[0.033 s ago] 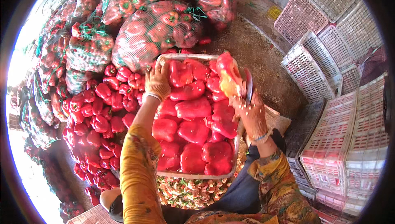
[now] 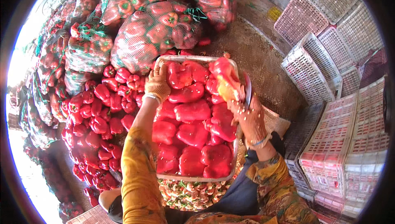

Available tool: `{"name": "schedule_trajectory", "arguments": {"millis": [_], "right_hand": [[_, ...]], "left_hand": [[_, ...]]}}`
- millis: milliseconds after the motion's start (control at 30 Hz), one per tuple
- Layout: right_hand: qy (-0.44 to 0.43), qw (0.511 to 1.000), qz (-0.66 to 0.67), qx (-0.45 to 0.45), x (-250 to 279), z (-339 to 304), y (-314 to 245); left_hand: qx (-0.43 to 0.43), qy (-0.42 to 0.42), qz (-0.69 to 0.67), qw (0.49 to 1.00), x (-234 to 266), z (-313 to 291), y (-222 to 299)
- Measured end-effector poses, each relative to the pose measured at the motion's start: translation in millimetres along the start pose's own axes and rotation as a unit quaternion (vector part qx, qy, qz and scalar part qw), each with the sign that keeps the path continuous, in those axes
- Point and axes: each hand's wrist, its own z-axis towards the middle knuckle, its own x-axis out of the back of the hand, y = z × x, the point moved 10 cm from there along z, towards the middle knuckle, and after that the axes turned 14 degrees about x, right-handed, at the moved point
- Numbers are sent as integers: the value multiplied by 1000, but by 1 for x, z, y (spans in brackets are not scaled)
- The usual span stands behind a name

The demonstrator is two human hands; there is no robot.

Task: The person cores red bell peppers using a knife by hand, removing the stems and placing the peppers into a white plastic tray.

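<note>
A shallow tray [image 2: 197,179] filled with red bell peppers [image 2: 193,110], cored and laid closely together, lies in front of me. My left hand [image 2: 156,85], in a tan glove, is closed on the tray's far left rim. Over the tray's right side my right hand [image 2: 250,119], dotted with pale seeds, grips a red bell pepper [image 2: 227,72] with its pale inner side partly showing. A knife [image 2: 247,88] is in the same hand, its curved blade pointing up beside the pepper; the handle is hidden.
Whole red peppers [image 2: 98,124] are heaped left of the tray. Bulging mesh sacks of peppers [image 2: 150,34] stand beyond. Cut pepper scraps [image 2: 191,194] lie below the tray's near edge. Plastic crates [image 2: 327,141] are stacked at the right, with others [image 2: 310,69] farther back.
My right hand has come down slightly with the pepper and knife, and the pepper has tipped toward the tray. My left hand stays at the rim.
</note>
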Motion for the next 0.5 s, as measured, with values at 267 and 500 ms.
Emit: {"name": "schedule_trajectory", "arguments": {"millis": [267, 500], "right_hand": [[33, 977, 142, -155, 4, -8, -7], [88, 945, 180, -257, 17, -26, 24]], "left_hand": [[-53, -157, -51, 985, 14, 62, 23], [77, -32, 45, 996, -17, 56, 59]]}}
